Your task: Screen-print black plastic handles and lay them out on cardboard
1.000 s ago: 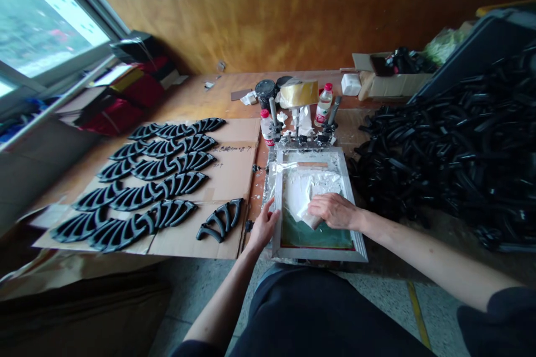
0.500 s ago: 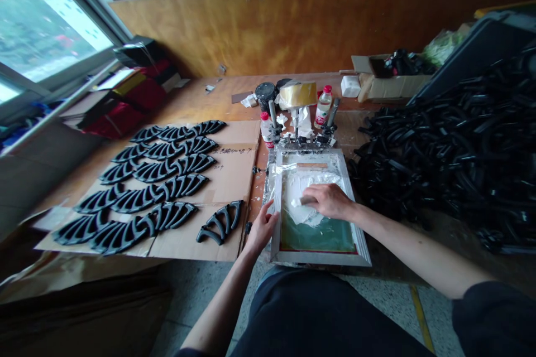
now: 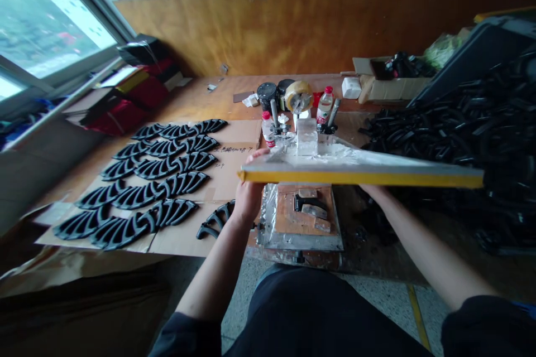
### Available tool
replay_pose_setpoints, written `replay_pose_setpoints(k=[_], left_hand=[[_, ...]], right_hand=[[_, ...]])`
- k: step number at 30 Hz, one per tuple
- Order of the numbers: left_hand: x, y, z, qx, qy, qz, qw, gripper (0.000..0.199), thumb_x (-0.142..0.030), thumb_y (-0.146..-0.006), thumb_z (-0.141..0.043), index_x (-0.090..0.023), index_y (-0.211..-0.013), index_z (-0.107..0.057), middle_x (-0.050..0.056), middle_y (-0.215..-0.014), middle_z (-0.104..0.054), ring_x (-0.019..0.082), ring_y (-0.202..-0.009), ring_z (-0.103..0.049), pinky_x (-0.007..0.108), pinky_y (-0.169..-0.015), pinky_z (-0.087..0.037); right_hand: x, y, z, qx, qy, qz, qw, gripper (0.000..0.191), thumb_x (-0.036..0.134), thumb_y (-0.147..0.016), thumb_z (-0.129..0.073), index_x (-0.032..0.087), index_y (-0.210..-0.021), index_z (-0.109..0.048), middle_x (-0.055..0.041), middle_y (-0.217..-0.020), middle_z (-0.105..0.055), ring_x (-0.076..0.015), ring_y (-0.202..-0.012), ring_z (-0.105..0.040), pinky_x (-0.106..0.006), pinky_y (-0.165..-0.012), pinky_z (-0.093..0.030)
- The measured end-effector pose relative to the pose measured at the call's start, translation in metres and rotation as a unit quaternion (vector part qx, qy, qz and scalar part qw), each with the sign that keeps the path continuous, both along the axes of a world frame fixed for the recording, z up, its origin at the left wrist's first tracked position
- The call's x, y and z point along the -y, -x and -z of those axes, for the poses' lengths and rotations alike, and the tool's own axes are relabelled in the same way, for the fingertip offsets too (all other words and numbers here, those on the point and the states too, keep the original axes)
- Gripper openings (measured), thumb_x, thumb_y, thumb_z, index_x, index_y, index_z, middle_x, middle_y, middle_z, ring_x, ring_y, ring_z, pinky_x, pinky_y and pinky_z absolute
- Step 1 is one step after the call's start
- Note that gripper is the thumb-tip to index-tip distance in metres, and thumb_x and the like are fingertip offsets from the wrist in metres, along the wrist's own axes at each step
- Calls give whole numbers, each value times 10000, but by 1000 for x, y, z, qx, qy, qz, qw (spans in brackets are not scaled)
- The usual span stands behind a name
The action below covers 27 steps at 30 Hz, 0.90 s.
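The screen printing frame (image 3: 360, 178) is tilted up on its hinge, its yellow-taped front edge towards me and white ink on its upper side. My left hand (image 3: 248, 196) is closed around its left corner, fingertips showing above the edge. My right hand (image 3: 371, 188) reaches behind the frame; its fingers are hidden, and whatever they hold cannot be seen. Below the raised frame, a black curved plastic part (image 3: 310, 201) sits on small blocks on a wooden jig board (image 3: 287, 217). The hinge clamp (image 3: 307, 136) stands behind.
Rows of black ribbed parts (image 3: 154, 192) lie on cardboard (image 3: 228, 184) at left. A big heap of black parts (image 3: 456, 128) fills the right. Bottles (image 3: 324, 105), dark jars (image 3: 267, 96) and a tape roll (image 3: 299, 96) stand behind the hinge, near an open carton (image 3: 393, 86).
The screen frame has swung up from lying flat, uncovering the jig and the black part. My left hand has taken its left corner; my right hand has gone out of sight behind it.
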State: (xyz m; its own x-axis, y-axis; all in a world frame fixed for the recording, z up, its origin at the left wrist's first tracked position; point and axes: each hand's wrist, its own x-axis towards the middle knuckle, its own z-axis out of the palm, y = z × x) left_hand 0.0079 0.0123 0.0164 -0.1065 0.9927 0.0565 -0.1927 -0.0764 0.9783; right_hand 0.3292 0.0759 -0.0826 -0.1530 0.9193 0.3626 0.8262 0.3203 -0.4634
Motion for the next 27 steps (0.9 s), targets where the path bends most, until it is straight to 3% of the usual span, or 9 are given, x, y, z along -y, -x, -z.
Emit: replay_pose_setpoints(k=[3, 6, 11, 15, 17, 19, 21, 24, 27], left_hand=[[-10, -14, -3, 27, -15, -21, 999, 434, -565, -922, -417, -212, -1136, -551, 73, -1025, -664, 161, -902, -645, 271, -711, -522], [11, -29, 25, 23, 47, -57, 997, 453, -580, -904, -452, -221, -1168, -535, 79, -1046, -682, 154, -866, -653, 255, -673, -510], [76, -60, 98, 70, 350, 142, 923, 564, -651, -797, -577, -173, -1094, -615, 166, -1195, -670, 262, -992, -666, 320, -683, -534], [92, -62, 121, 174, 353, 64, 917, 460, -602, -806, -599, -160, -931, -599, 145, -1134, -685, 234, -974, -682, 296, -705, -541], [89, -39, 125, 147, 347, -4, 926, 428, -557, -793, -640, -159, -938, -587, 131, -1106, -694, 206, -884, -701, 268, -651, -535], [88, 1, 132, 88, 330, -72, 937, 417, -547, -813, -618, -161, -964, -577, 124, -1095, -700, 184, -819, -707, 254, -618, -529], [92, 50, 145, 16, 325, -159, 932, 389, -545, -858, -538, -165, -939, -557, 114, -1036, -713, 171, -772, -706, 254, -605, -529], [108, 119, 172, -147, 387, -257, 873, 378, -509, -927, -344, -177, -939, -526, 104, -950, -719, 170, -754, -708, 263, -595, -535], [121, 162, 196, -252, 457, -265, 811, 422, -478, -930, -274, -157, -906, -547, 131, -835, -711, 214, -703, -705, 297, -552, -538]], right_hand=[[35, 40, 33, 61, 47, -44, 996, 235, 362, -861, -644, 175, -718, -660, -22, -738, -668, -146, -693, -583, -234, -643, -466], [61, 78, 47, 158, 97, -82, 979, 196, 357, -837, -688, 177, -785, -632, -92, -907, -667, -225, -906, -591, -315, -783, -454], [94, 115, 31, 167, 141, -62, 974, 141, 287, -942, -536, 165, -916, -602, -117, -865, -653, -244, -885, -581, -345, -787, -434], [103, 120, 16, 113, 94, -210, 967, 167, 258, -971, -473, 190, -899, -608, -76, -928, -656, -213, -928, -580, -322, -823, -441], [87, 98, 16, 114, 97, -198, 969, 210, 253, -976, -453, 204, -876, -632, -61, -937, -665, -196, -942, -589, -304, -837, -441], [62, 60, 21, 153, 137, -84, 975, 234, 243, -967, -445, 210, -885, -661, -75, -952, -674, -205, -947, -606, -305, -815, -447], [38, 20, 31, 220, 229, 43, 947, 243, 216, -941, -445, 224, -937, -688, -102, -986, -678, -221, -930, -634, -308, -755, -454], [19, -20, 51, 258, 319, 96, 907, 311, 162, -896, -451, 208, -1092, -688, -157, -981, -687, -260, -865, -672, -337, -698, -464], [16, -34, 71, 258, 338, 95, 900, 461, 92, -844, -454, 203, -1261, -614, -182, -975, -696, -291, -839, -685, -353, -661, -465]])
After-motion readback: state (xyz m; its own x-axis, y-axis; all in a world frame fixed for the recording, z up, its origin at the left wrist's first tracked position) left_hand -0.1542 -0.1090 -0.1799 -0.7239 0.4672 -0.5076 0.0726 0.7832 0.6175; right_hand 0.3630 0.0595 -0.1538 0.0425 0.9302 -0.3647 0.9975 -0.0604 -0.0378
